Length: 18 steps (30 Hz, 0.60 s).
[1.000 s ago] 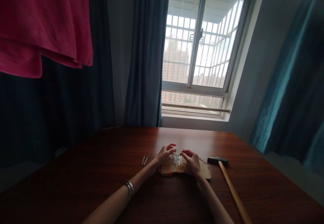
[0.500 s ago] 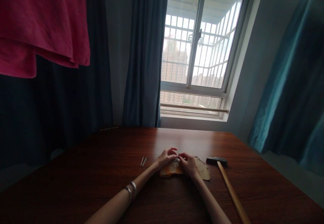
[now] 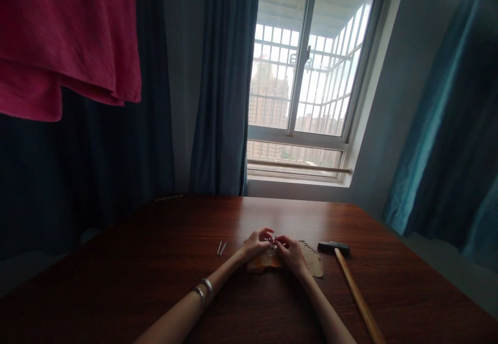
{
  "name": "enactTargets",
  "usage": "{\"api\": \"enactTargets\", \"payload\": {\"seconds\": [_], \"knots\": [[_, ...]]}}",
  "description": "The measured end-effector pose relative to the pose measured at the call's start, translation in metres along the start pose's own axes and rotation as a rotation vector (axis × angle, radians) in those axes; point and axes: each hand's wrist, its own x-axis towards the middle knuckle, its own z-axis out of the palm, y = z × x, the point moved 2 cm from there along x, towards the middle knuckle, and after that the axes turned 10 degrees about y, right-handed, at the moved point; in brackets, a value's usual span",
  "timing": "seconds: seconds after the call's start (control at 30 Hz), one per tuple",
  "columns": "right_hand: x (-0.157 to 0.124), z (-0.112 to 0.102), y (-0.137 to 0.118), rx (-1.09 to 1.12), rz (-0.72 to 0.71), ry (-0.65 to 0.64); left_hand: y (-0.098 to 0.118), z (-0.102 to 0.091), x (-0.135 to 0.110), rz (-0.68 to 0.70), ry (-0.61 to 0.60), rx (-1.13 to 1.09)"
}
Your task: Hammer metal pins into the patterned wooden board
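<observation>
A small pale wooden board [image 3: 313, 264], dotted with holes and with several nails standing in it, lies on the dark wooden table [image 3: 155, 276]. My left hand [image 3: 254, 244] rests on the board's left part, fingers curled beside the nails. My right hand [image 3: 290, 254] lies over the middle of the board, its fingertips pinched on a thin nail [image 3: 275, 240] that stands upright between the two hands. Bracelets sit on my left wrist.
A hammer [image 3: 352, 287] with a long wooden handle lies to the right of the board, head toward the window. Two loose nails [image 3: 221, 248] lie left of my hands. Curtains, a window and a hanging red cloth [image 3: 66, 38] are behind the table.
My hands have drawn closer together over the board, and the right hand's nail now stands upright between them. The hammer and the loose nails have stayed put.
</observation>
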Motion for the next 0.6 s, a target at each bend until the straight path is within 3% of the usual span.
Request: {"api": "enactTargets", "payload": {"seconds": [0.33,0.6], "knots": [[-0.0006,0.0007,0.0001,-0.016,-0.032,-0.017,-0.0051,0.0018,0.0013,0.007,-0.003,0.016],[-0.0020,0.0024,0.0074,-0.085,-0.071,-0.020,0.0048,0.0049,-0.0016,0.009,0.019,0.109]]}}
